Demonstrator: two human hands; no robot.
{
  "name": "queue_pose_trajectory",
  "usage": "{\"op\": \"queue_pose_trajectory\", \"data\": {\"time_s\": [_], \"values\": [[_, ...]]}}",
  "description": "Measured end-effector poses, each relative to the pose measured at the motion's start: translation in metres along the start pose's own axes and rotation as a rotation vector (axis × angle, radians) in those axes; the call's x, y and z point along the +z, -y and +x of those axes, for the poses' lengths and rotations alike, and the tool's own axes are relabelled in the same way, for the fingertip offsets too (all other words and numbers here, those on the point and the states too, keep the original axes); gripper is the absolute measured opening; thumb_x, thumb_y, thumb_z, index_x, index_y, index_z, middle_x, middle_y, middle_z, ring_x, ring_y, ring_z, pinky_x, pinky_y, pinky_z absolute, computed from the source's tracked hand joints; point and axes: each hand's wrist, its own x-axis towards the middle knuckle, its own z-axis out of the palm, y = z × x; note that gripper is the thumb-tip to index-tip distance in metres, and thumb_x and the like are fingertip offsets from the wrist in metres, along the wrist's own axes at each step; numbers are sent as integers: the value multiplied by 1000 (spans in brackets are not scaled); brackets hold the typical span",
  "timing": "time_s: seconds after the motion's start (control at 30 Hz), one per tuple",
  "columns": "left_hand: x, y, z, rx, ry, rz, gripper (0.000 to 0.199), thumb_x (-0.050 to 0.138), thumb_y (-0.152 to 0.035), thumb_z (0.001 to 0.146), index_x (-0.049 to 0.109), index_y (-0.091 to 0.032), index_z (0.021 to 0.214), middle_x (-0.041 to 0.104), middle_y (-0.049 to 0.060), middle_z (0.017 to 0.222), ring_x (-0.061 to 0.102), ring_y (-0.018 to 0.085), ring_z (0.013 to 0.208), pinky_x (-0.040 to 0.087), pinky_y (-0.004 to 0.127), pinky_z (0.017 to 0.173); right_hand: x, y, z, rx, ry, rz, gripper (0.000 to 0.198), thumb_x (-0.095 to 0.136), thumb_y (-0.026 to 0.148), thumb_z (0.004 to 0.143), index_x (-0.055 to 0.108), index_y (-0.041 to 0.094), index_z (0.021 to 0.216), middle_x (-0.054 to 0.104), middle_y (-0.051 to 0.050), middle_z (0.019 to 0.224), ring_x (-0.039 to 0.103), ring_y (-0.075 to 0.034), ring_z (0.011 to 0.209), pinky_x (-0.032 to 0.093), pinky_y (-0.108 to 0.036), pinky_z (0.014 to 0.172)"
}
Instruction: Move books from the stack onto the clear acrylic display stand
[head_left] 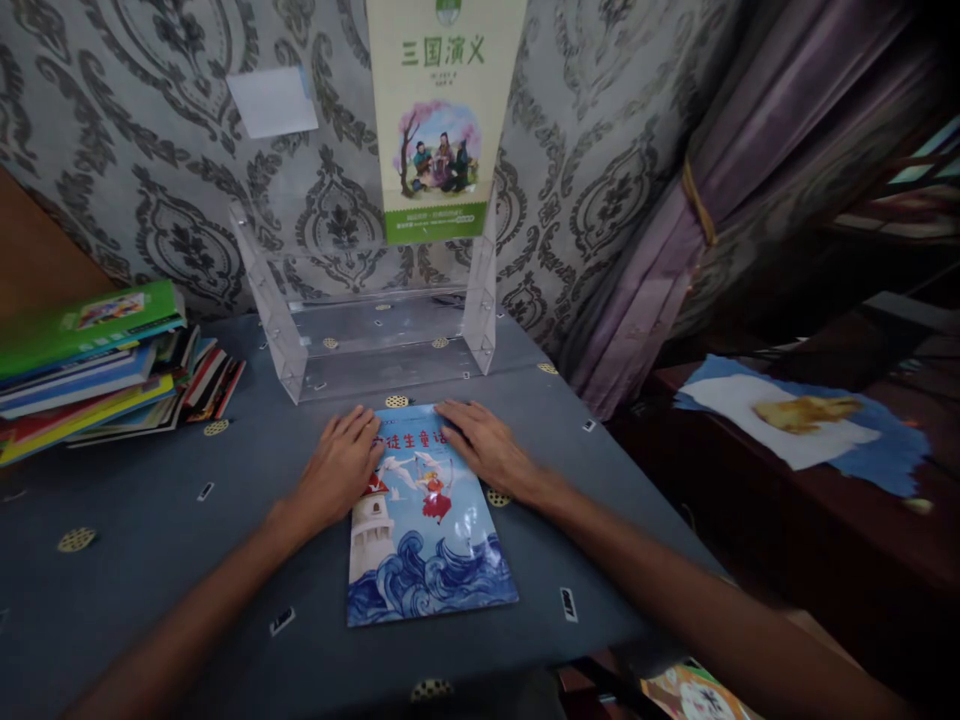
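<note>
A blue illustrated storybook (431,540), with waves, a tower and a figure in red on its cover, lies face up on the table. My left hand (341,460) rests over its upper left edge, fingers stretched out. At the upper right corner my right hand (484,445) lies flat, its fingers reaching over the edge of the cover. Just beyond the book stands a clear acrylic rack (382,330). A pale green book (439,130) stands upright on the upper right part of that rack.
On the left is an uneven pile of books (90,370). The grey patterned table (255,560) meets a papered wall behind. A purple curtain (697,200) hangs at the right, near a blue and white cloth (810,420) on a dark red surface. A white card (274,102) appears at upper left.
</note>
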Motion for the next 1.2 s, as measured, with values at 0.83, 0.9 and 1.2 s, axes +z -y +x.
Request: {"op": "queue_pose_trajectory", "data": {"time_s": [0.83,0.9,1.2], "values": [[20,-21,58,203,167,-302,49,32,-31,103,44,-13,146,43,14,157,36,21,148,29,42,123,-6,-3,-7,-24,145,-63,54,36,41,104,41,16,151,42,-16,157,34,-26,148,27,-56,121],[21,-18,62,218,189,-327,48,32,-32,103,43,-16,147,42,12,157,35,20,148,29,43,123,-7,-11,-9,-51,154,-12,53,35,39,104,42,16,151,41,-15,157,34,-26,149,28,-56,121],[19,-12,70,325,305,-386,50,29,-36,105,33,-22,154,29,6,164,21,17,153,20,43,125,-19,-16,-25,-118,224,60,53,33,40,105,43,15,151,33,-14,162,25,-23,152,25,-52,123]]}}
